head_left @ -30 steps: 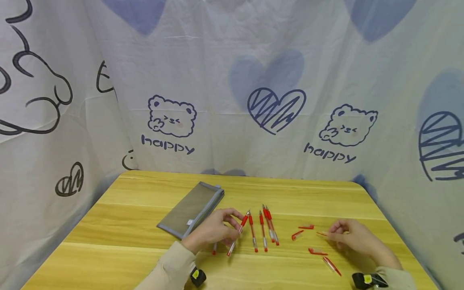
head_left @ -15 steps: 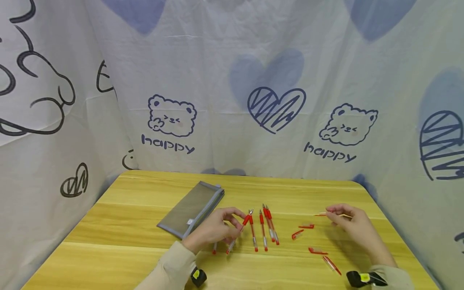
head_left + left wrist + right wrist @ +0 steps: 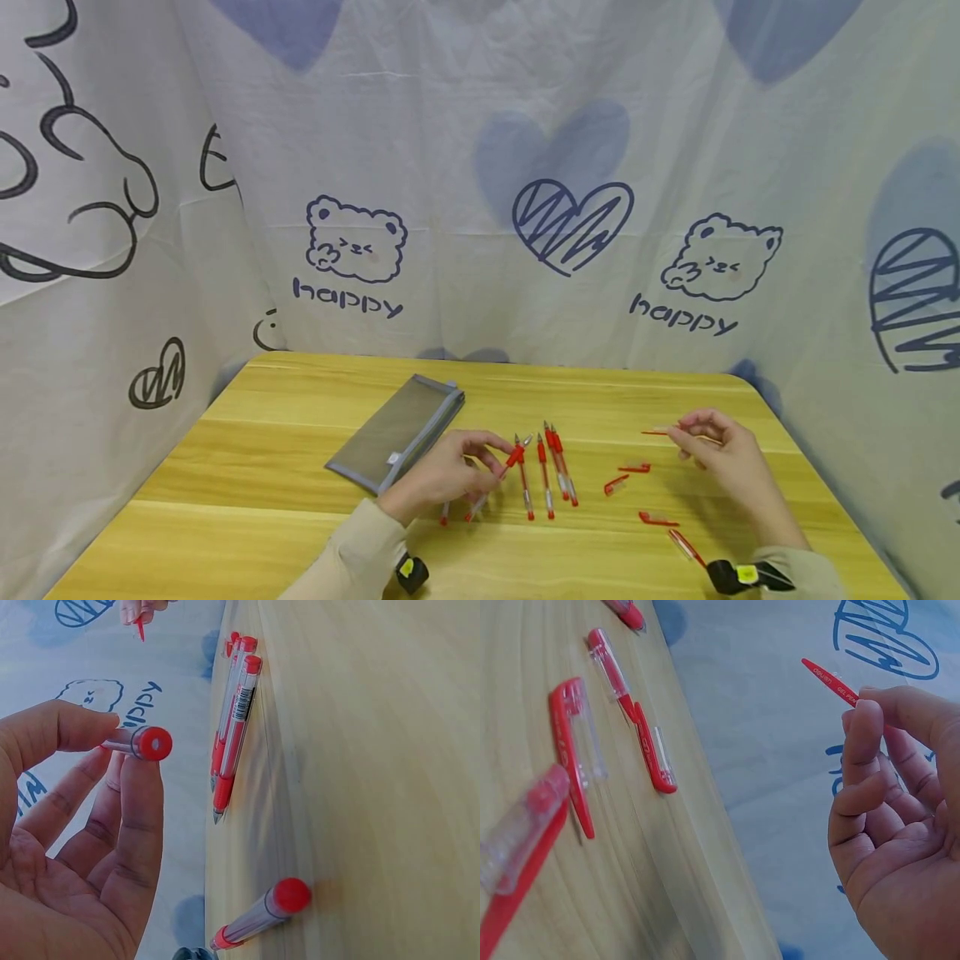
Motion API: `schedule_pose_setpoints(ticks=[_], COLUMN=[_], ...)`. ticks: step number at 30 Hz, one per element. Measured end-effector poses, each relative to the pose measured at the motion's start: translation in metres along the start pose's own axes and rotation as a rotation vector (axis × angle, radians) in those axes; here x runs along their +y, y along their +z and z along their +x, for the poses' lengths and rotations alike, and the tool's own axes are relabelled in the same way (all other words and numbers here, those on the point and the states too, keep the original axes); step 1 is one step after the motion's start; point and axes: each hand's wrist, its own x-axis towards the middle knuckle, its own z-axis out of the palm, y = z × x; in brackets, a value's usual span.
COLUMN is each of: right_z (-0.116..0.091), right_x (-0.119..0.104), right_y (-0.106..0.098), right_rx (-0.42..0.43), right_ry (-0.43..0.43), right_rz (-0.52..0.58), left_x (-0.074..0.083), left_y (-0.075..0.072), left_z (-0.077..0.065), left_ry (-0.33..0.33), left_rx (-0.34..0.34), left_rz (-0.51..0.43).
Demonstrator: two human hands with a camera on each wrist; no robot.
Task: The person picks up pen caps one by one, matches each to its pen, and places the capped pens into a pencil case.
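Observation:
My left hand (image 3: 442, 475) pinches an uncapped red gel pen (image 3: 142, 742) between thumb and fingers, its tip angled up and away to the right in the head view. In my right hand (image 3: 723, 446) a red pen cap (image 3: 831, 682) is pinched at one end, its clip pointing left; the fingers hide the rest of it. Both are held above the table, well apart. Just right of the left hand, several uncapped red pens (image 3: 542, 475) lie side by side, tips away from me. Another pen (image 3: 262, 909) lies under the left hand.
A grey mesh zip pouch (image 3: 397, 429) lies behind the left hand. Loose red caps (image 3: 657, 520) are scattered on the wooden table (image 3: 285, 433) left of and below the right hand. A printed cloth (image 3: 457, 250) hangs behind the table's far edge.
My right hand has risen from low over the table and moved away from me, carrying the cap. The pen in my left hand has tilted slightly, its tip turning right.

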Motion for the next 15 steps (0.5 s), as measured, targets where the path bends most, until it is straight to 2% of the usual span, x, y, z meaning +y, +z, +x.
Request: schedule_pose_setpoints(ticks=[8, 15], right_z=[-0.001, -0.001], right_x=[-0.005, -0.009], right_y=[0.007, 0.014], right_rx=[0.031, 0.024], right_ry=[0.0, 0.022], right_rz=[0.036, 0.065], left_x=[0.001, 0.003], left_y=[0.002, 0.004], left_z=[-0.001, -0.002], left_ry=[0.026, 0.041], left_rx=[-0.014, -0.015], left_rz=[0.02, 0.026])
